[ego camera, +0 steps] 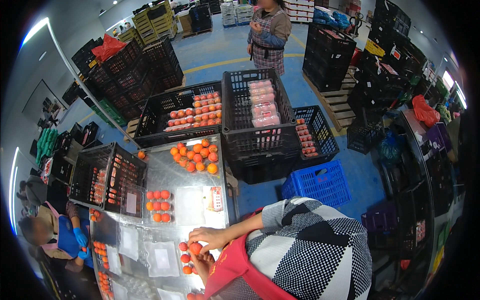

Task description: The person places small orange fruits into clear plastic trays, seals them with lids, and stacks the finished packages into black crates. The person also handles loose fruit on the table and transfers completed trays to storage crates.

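My right hand (208,237) grips an orange-red persimmon (195,248) from above. Below it, my left hand (203,261) has its fingers against the underside of the same fruit. Several persimmons (185,258) sit in rows right beside my hands, some partly hidden by them. To their left lies an open clear plastic tray (162,258) with a white pad. Farther up the metal table (161,168), a clear clamshell (159,206) holds rows of persimmons, and another padded tray (189,206) lies alongside. Loose persimmons (195,154) are grouped near the table's far end.
Black crates (258,129) with packed fruit stand beyond the table, and another black crate (108,176) sits at its left edge. A blue crate (317,183) is on the floor. One person in blue gloves (79,237) works across the table; another person (268,37) stands behind the crates.
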Demonstrator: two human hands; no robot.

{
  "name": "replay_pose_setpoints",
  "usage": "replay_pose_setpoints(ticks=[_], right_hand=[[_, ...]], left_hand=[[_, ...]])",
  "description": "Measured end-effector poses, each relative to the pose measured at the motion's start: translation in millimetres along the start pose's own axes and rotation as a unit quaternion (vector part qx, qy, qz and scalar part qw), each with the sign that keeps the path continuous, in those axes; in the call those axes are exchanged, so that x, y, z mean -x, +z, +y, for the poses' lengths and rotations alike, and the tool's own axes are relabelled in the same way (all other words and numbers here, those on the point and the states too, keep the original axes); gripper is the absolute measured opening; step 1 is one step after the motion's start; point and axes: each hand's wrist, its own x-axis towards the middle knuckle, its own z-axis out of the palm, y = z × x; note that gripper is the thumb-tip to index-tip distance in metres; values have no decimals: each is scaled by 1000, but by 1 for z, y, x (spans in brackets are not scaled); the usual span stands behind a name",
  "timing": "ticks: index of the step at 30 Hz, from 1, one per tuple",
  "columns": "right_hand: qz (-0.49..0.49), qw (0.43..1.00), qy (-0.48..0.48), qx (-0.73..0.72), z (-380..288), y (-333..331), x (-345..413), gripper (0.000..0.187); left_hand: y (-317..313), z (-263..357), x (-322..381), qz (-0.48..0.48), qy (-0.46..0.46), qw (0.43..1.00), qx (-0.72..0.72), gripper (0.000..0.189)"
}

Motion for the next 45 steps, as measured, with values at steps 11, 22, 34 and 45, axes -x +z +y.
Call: replay_pose_setpoints(ticks=[11,22,34,45], right_hand=[[-6,1000,16,-21,-2,-2,0,44],[-34,996,65,-52,-10,-9,-1,46],[-31,996,67,-50,-9,-7,-2,47],[-60,993,82,-53,-10,-11,-3,48]], left_hand=[[2,0,0,7,2,1000,23,30],[3,-1,-4,43,58,997,13,30],[-9,-3,-11,7,14,1000,17,32],[3,0,-5,50,33,998,-12,32]])
